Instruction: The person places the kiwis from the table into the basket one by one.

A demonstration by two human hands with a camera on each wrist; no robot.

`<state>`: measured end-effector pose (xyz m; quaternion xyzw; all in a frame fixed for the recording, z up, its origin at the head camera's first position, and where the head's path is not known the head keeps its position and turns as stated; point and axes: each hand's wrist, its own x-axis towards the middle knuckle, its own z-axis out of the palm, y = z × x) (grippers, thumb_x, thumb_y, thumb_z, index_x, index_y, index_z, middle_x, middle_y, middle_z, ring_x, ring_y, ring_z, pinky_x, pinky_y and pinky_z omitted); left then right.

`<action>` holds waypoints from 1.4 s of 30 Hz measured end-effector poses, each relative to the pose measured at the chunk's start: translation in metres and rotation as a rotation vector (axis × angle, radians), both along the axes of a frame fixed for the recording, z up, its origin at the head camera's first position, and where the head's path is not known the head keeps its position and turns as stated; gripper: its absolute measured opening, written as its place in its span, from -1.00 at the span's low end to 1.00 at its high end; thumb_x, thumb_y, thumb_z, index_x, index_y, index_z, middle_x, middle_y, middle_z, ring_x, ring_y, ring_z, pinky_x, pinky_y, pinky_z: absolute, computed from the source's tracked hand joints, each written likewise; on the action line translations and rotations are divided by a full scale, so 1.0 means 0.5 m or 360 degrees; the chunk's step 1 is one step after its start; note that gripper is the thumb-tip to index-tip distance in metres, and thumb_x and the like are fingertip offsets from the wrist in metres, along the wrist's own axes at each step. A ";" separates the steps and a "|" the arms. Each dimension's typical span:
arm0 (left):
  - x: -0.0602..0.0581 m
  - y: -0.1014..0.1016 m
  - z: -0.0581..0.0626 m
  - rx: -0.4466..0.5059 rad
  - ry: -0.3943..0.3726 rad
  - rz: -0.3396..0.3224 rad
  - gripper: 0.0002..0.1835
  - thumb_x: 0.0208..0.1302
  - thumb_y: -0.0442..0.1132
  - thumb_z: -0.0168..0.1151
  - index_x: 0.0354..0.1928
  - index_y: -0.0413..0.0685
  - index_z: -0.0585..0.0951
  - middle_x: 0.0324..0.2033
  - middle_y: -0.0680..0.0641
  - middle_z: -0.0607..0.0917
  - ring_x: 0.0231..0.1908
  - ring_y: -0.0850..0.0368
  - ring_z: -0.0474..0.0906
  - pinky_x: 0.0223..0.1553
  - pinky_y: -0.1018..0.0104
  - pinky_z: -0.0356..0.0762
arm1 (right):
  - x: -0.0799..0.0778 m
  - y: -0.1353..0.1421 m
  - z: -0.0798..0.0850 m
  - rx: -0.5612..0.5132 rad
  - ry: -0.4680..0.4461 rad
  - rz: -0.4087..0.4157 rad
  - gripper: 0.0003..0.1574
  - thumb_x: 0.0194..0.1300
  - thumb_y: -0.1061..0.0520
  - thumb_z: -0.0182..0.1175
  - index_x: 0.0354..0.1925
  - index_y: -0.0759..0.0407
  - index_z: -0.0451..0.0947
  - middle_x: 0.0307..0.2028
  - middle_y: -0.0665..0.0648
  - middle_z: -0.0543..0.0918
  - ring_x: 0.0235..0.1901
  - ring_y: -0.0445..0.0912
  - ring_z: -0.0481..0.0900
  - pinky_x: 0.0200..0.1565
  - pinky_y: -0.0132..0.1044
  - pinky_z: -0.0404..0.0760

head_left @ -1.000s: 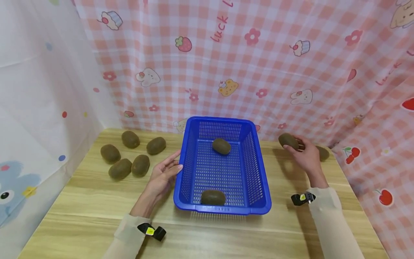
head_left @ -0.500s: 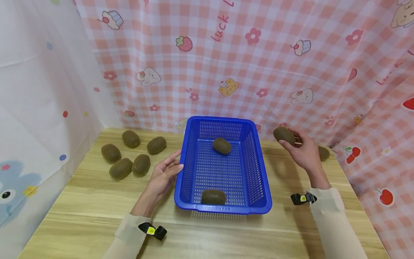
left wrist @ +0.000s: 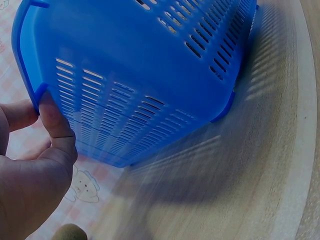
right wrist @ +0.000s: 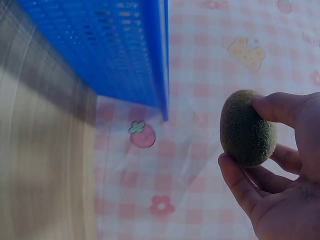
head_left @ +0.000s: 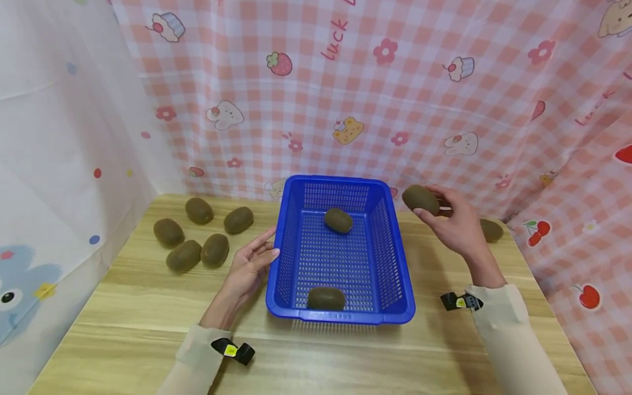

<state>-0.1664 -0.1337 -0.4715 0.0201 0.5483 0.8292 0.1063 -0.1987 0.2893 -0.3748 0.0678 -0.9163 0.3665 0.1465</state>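
A blue slotted plastic basket stands mid-table, holding one kiwi toward its far end and another kiwi by its near wall. My left hand pinches the basket's left rim between thumb and fingers, which the left wrist view shows close up. To the right of the basket, my right hand grips a brown kiwi between thumb and fingertips, raised above the table. In the head view that kiwi is just beyond the basket's right rim. Behind the right hand lies a further kiwi, partly covered by it.
Several loose kiwis lie in a group on the left of the wooden table. A pink checked curtain hangs behind the table's far edge, and a white curtain hangs on the left.
My right hand has lifted its kiwi and carried it leftward, closer to the basket. The left hand keeps its place on the rim, and the other kiwis lie as before.
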 end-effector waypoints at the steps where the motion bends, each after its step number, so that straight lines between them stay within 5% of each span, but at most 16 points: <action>1: 0.000 0.000 0.000 -0.0003 0.0002 -0.0001 -0.30 0.41 -0.50 0.17 0.55 -0.13 0.27 -0.18 0.11 0.67 -0.24 0.31 0.64 -0.23 0.51 0.66 | 0.002 -0.004 0.003 0.0006 0.0008 0.0012 -0.24 0.37 -0.04 0.36 0.43 0.12 0.43 0.25 0.32 0.58 0.16 0.20 0.60 0.15 0.12 0.61; 8: 0.001 0.000 0.000 -0.0002 0.0018 -0.0006 -0.30 0.41 -0.50 0.16 0.55 -0.14 0.27 -0.16 0.09 0.68 -0.22 0.30 0.65 -0.22 0.50 0.66 | 0.008 -0.033 0.021 0.0013 0.0104 0.0149 -0.30 0.34 0.05 0.40 0.38 0.13 0.48 0.15 0.29 0.65 0.09 0.15 0.64 0.00 -0.58 0.56; 11: 0.001 0.000 -0.001 -0.0009 0.0016 -0.0004 -0.31 0.41 -0.50 0.16 0.55 -0.13 0.27 -0.16 0.10 0.68 -0.22 0.31 0.64 -0.23 0.50 0.66 | 0.009 -0.045 0.027 0.0001 0.0116 0.0225 -0.31 0.33 0.09 0.40 0.38 0.12 0.49 0.13 0.28 0.66 0.06 0.11 0.64 -0.05 -0.71 0.48; 20: 0.000 -0.001 -0.008 -0.0015 -0.0020 0.0011 -0.31 0.41 -0.49 0.17 0.55 -0.11 0.29 -0.16 0.10 0.68 -0.22 0.31 0.64 -0.22 0.50 0.65 | 0.012 -0.085 0.045 0.0073 0.0129 0.0348 -0.31 0.31 0.09 0.42 0.36 0.13 0.51 0.13 0.22 0.69 0.00 0.05 0.66 -0.03 -0.65 0.53; 28: -0.004 -0.004 -0.007 -0.0007 0.0015 0.0024 -0.31 0.40 -0.50 0.17 0.54 -0.16 0.28 -0.17 0.08 0.69 -0.24 0.29 0.66 -0.24 0.49 0.66 | 0.009 -0.124 0.055 0.0110 0.0127 0.0490 -0.33 0.30 0.11 0.43 0.33 0.16 0.51 0.15 0.19 0.68 0.01 0.05 0.68 0.04 -0.04 0.72; 42: -0.002 0.003 -0.005 -0.0037 -0.0009 0.0035 -0.32 0.41 -0.47 0.20 0.53 -0.11 0.32 -0.15 0.07 0.66 -0.22 0.32 0.63 -0.23 0.51 0.65 | 0.017 -0.145 0.050 0.0134 -0.0062 0.0563 -0.39 0.36 0.08 0.38 0.31 0.20 0.52 0.16 0.21 0.67 0.06 0.10 0.67 0.10 0.02 0.72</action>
